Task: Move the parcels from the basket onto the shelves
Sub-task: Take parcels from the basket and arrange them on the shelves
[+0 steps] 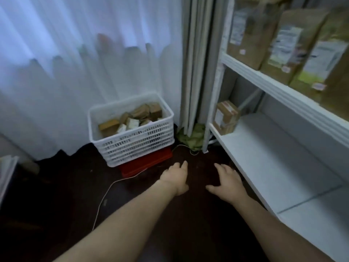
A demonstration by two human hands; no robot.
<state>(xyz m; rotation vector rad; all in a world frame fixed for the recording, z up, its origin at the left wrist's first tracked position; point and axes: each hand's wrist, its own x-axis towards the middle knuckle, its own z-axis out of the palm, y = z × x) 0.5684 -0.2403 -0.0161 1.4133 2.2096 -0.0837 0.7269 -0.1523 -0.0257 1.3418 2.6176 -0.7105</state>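
Observation:
A white slatted basket [140, 142] stands on the dark floor by the curtain, holding several small brown cardboard parcels [138, 112]. To the right is a white shelf unit [268, 163]. One small brown parcel [226, 117] stands at the far left end of its lower shelf. Larger brown parcels [277, 46] line the upper shelf. My left hand [176, 178] and my right hand [227, 181] reach forward over the floor, fingers relaxed, holding nothing, a short way in front of the basket.
The basket sits on a red flat base [147, 163]. A white cable [107, 191] runs across the floor. White sheer curtains [85, 63] hang behind, grey curtain folds [196, 63] beside the shelf, a green bundle [190, 137] at their foot. Some object edges in at far left [7, 171].

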